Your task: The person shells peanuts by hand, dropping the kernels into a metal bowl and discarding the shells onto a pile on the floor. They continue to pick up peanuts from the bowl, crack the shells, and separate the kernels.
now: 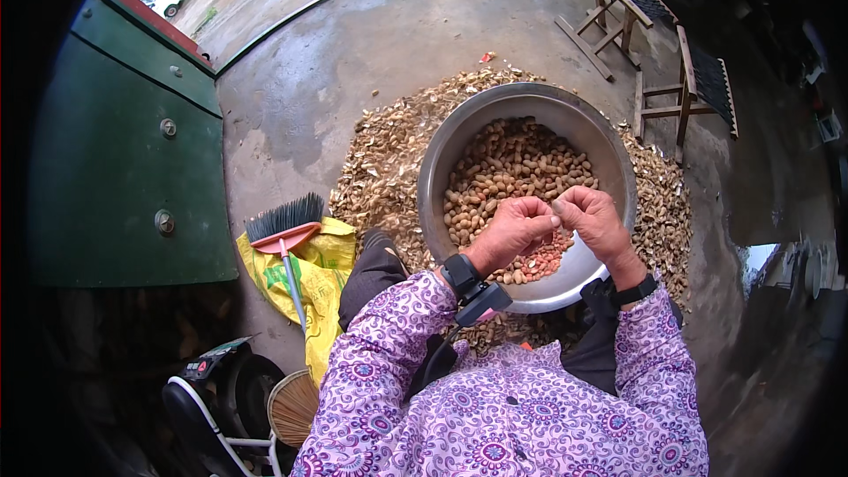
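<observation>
Over a wide metal basin (457,120), my left hand (520,228) and my right hand (596,222) meet at the fingertips. Thumbs and forefingers are pinched close together. Anything small between them is too hidden to make out. Unshelled peanuts (523,159) fill the far and left part of the basin. Below my hands lies a smaller heap of shelled pinkish peanut kernels (542,264). The basin's bare metal bottom shows at the near right. Black bands circle both wrists, and a small dark device hangs by the left one.
Broken peanut shells (384,165) surround the basin on the concrete floor (291,99). A broom (285,232) lies on a yellow woven sack (321,278) at left. Two wooden folding stools (616,13) stand at far right. A green metal door (126,165) borders the left side.
</observation>
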A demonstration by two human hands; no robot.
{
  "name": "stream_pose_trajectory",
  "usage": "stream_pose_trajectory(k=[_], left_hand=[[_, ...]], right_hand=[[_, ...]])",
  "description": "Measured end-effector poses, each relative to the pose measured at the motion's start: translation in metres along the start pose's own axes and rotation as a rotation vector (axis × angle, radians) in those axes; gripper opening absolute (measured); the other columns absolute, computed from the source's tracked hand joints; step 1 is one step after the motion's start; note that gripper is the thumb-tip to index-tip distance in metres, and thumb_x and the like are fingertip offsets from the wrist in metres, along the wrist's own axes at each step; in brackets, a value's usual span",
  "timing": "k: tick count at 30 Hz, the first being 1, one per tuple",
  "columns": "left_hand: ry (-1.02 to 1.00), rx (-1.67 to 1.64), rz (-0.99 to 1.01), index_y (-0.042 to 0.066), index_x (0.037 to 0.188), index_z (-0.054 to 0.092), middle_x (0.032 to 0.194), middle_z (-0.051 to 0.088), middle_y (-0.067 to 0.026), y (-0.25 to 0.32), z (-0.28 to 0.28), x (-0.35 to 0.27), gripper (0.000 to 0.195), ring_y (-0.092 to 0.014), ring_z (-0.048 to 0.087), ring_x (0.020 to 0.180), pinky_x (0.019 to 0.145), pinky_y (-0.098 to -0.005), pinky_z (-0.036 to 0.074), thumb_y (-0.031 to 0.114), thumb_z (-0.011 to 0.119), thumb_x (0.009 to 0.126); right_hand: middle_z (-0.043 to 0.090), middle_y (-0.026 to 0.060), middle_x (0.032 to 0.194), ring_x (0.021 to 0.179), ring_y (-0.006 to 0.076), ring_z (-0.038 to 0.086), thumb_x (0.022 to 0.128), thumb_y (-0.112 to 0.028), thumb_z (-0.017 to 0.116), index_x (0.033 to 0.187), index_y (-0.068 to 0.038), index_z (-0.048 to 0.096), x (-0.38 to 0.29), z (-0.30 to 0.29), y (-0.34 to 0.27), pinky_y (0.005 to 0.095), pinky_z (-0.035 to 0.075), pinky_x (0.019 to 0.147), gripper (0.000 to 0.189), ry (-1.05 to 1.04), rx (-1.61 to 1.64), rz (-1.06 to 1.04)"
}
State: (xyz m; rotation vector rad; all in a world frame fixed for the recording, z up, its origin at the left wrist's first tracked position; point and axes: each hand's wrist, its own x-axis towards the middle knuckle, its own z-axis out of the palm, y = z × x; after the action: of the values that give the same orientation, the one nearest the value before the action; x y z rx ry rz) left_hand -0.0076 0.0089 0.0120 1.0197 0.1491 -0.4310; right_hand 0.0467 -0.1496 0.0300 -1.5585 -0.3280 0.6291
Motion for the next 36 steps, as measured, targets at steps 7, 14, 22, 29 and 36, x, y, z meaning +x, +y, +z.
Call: stream_pose_trajectory(k=[7, 14, 22, 29, 36], left_hand=[[-0.032, -0.083, -0.011, 0.005, 0.074, 0.055, 0.052, 0.045, 0.0015, -0.005, -0.002, 0.0, 0.013, -0.005, 0.037, 0.039, 0.034, -0.0178, 0.023, 0.016, 0.06, 0.079], [-0.006, -0.184, -0.024, 0.007, 0.072, 0.053, 0.052, 0.043, 0.0035, -0.006, 0.003, -0.004, 0.012, -0.004, 0.036, 0.039, 0.034, -0.018, 0.023, 0.014, 0.059, 0.08], [0.018, -0.225, -0.014, 0.008, 0.071, 0.053, 0.054, 0.045, 0.0031, -0.007, 0.003, -0.003, 0.013, -0.004, 0.039, 0.042, 0.036, -0.0172, 0.025, 0.015, 0.059, 0.08], [0.065, -0.401, -0.019, 0.007, 0.075, 0.053, 0.065, 0.056, -0.0017, -0.005, 0.007, 0.001, 0.013, -0.005, 0.042, 0.044, 0.039, -0.0164, 0.033, 0.016, 0.055, 0.084], [0.162, -0.194, -0.046, 0.007, 0.072, 0.053, 0.06, 0.053, -0.0009, -0.006, -0.002, 0.0, 0.015, -0.005, 0.04, 0.041, 0.035, -0.017, 0.03, 0.017, 0.057, 0.083]], right_hand=[[0.053, -0.003, 0.064, 0.06, 0.0042, 0.046, 0.082, -0.02, 0.058, 0.074, -0.003, 0.059, 0.0, 0.001, 0.0, 0.0205, 0.038, 0.053, 0.019, -0.008, -0.121, -0.005], [0.05, -0.0008, 0.061, 0.058, 0.0059, 0.044, 0.082, -0.017, 0.055, 0.071, -0.001, 0.056, -0.001, 0.006, 0.003, 0.0234, 0.037, 0.051, 0.02, 0.019, -0.279, -0.116], [0.049, 0.0012, 0.061, 0.058, 0.0068, 0.043, 0.083, -0.013, 0.051, 0.069, 0.0, 0.052, -0.001, 0.012, 0.005, 0.0246, 0.036, 0.05, 0.019, 0.113, -0.247, -0.123], [0.049, 0.0017, 0.061, 0.056, 0.0074, 0.043, 0.084, -0.011, 0.052, 0.069, 0.0, 0.052, -0.001, 0.018, 0.003, 0.0255, 0.036, 0.05, 0.019, 0.338, -0.168, -0.17], [0.054, 0.0076, 0.06, 0.055, 0.0152, 0.051, 0.081, -0.013, 0.056, 0.069, 0.0, 0.054, 0.003, -0.001, 0.001, 0.0306, 0.04, 0.051, 0.018, 0.369, -0.421, -0.153]])
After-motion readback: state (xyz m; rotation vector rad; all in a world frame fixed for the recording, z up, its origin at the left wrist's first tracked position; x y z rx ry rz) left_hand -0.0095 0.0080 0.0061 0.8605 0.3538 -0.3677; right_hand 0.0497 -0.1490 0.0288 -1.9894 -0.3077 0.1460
